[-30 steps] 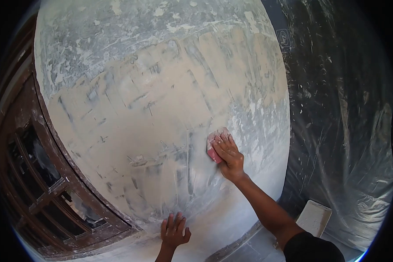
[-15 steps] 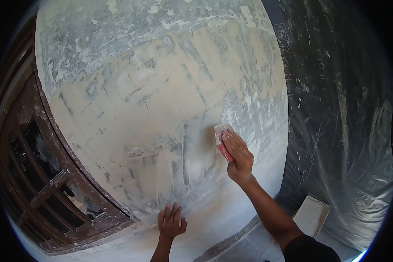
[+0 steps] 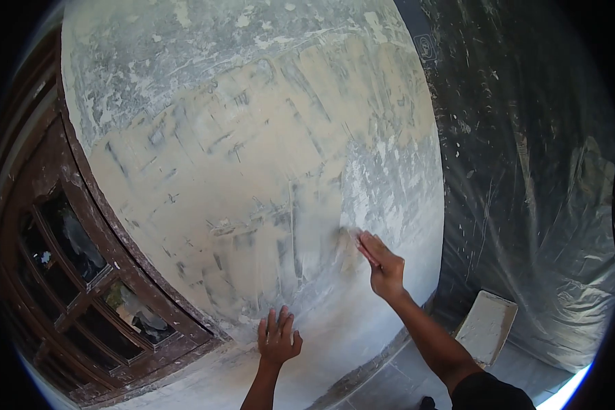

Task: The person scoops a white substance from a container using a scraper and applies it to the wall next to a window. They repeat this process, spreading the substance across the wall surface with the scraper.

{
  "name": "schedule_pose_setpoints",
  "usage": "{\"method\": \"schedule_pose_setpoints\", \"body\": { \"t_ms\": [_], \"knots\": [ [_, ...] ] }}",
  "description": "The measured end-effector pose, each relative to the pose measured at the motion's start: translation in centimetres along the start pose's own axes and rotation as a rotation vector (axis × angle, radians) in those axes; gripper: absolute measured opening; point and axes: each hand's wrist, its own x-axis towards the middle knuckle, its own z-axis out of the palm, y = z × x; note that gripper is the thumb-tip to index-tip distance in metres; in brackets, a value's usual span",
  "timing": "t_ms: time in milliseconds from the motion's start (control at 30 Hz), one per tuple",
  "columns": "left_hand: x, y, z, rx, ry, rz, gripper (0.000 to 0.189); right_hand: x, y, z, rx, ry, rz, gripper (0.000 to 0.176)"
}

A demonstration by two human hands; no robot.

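Observation:
My right hand point(image 3: 383, 263) is closed round a flat scraper point(image 3: 355, 236) with a reddish grip, its thin edge against the wall point(image 3: 253, 178) right of centre. Beige filler with grey streaks covers the wall's middle, and patchy grey and white surface shows above it and to its right. Low on the same wall rests my left hand point(image 3: 279, 338), fingers spread and holding nothing, its fingertips near the lower edge of the streaked area.
A brown wooden window frame point(image 3: 82, 301) with dark panes stands at the left. Dark plastic sheeting point(image 3: 519, 171) hangs on the right. Below it, a pale-coated rectangular tray point(image 3: 485, 328) lies near the grey floor point(image 3: 389, 386).
My right hand has moved down the wall with the scraper, which now shows more edge-on. The view has shifted slightly. My left hand remains spread on the wall.

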Motion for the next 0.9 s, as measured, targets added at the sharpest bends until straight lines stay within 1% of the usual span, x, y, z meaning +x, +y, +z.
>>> {"method": "schedule_pose_setpoints", "body": {
  "t_ms": [33, 67, 100, 133, 167, 200, 300, 367, 400, 433, 467, 500, 533, 567, 600, 633, 667, 700, 733, 767, 800, 833, 867, 900],
  "knots": [
    [-0.1, -0.2, 0.1, 0.005, 0.017, 0.007, 0.046, 4.9, -0.5, -0.2, -0.051, 0.060, -0.073, 0.047],
    [-0.2, -0.3, 0.1, 0.011, 0.033, 0.015, 0.046, 9.0, -0.4, -0.2, -0.106, 0.089, -0.176, 0.056],
    [-0.4, -0.3, 0.2, 0.003, 0.030, 0.015, 0.046, 11.9, 0.1, 0.4, -0.162, 0.079, -0.217, 0.059],
    [-0.5, -0.4, 0.3, 0.009, 0.035, 0.022, 0.046, 13.4, 0.8, 1.2, -0.218, 0.071, -0.258, 0.062],
    [-0.5, -0.5, 0.5, 0.015, 0.039, 0.030, 0.046, 12.8, 2.2, 2.5, -0.233, 0.034, -0.283, 0.064],
    [-0.4, -0.4, 0.6, 0.010, 0.036, 0.031, 0.046, 11.7, 3.9, 3.8, -0.245, -0.005, -0.308, 0.066],
    [-0.1, -0.1, 0.4, 0.032, 0.033, -0.012, 0.041, 4.2, 5.9, 5.1, -0.229, 0.005, -0.267, 0.064],
    [0.2, 0.4, 0.6, 0.033, 0.030, -0.060, 0.045, -1.0, 6.2, 5.0, -0.212, -0.060, -0.197, 0.064],
    [0.2, 0.4, 0.8, 0.038, 0.037, -0.062, 0.045, -3.6, 6.6, 5.0, -0.214, -0.117, -0.153, 0.063],
    [0.0, 0.3, 1.0, 0.040, 0.049, -0.052, 0.046, -6.0, 6.4, 5.3, -0.190, -0.128, -0.116, 0.063],
    [0.0, 0.3, 1.0, 0.043, 0.058, -0.041, 0.048, -7.7, 5.5, 5.4, -0.182, -0.136, -0.071, 0.057],
    [0.0, 0.2, 1.1, 0.050, 0.062, -0.045, 0.048, -9.3, 4.9, 5.6, -0.187, -0.141, -0.053, 0.056],
    [0.0, 0.2, 1.2, 0.028, 0.042, -0.036, 0.054, -10.8, 4.4, 5.4, -0.177, -0.173, -0.014, 0.054],
    [-0.2, 0.2, 1.0, 0.006, 0.018, -0.023, 0.061, -12.4, 3.9, 4.6, -0.178, -0.253, -0.002, 0.053],
    [-0.3, 0.3, 0.6, 0.012, 0.014, -0.021, 0.061, -13.0, 3.3, 3.5, -0.178, -0.332, 0.008, 0.053],
    [-0.2, 0.4, 0.2, -0.024, -0.018, -0.037, 0.064, -13.0, 3.3, 2.5, -0.172, -0.328, 0.007, 0.053],
    [0.0, 0.5, 0.0, -0.060, -0.045, -0.053, 0.066, -12.8, 3.5, 1.5, 0.006, -0.334, 0.079, 0.052],
    [0.4, 0.5, -0.2, -0.053, -0.035, -0.058, 0.066, -11.7, 3.5, 0.5, 0.181, -0.345, 0.144, 0.050],
    [0.6, 0.8, -0.6, -0.078, -0.044, -0.087, 0.065, -7.7, 2.5, 0.0, 0.154, -0.206, 0.040, 0.049],
    [0.7, 1.1, -1.1, -0.102, -0.061, -0.118, 0.064, -1.8, 0.7, -0.1, 0.133, -0.068, -0.057, 0.048],
    [0.8, 1.4, -1.4, -0.092, -0.065, -0.129, 0.064, 3.7, -0.8, -0.6, 0.021, 0.032, -0.159, 0.047],
    [1.0, 1.8, -1.6, -0.117, -0.139, -0.186, 0.066, 8.3, -1.0, -0.1, -0.057, 0.105, -0.246, 0.052],
    [1.1, 2.2, -1.8, -0.144, -0.216, -0.244, 0.069, 11.5, -0.1, 0.7, -0.096, 0.091, -0.312, 0.055],
    [1.1, 2.8, -1.7, -0.135, -0.228, -0.257, 0.069, 13.4, 0.7, 1.5, -0.124, 0.028, -0.308, 0.057]
  ]
}}
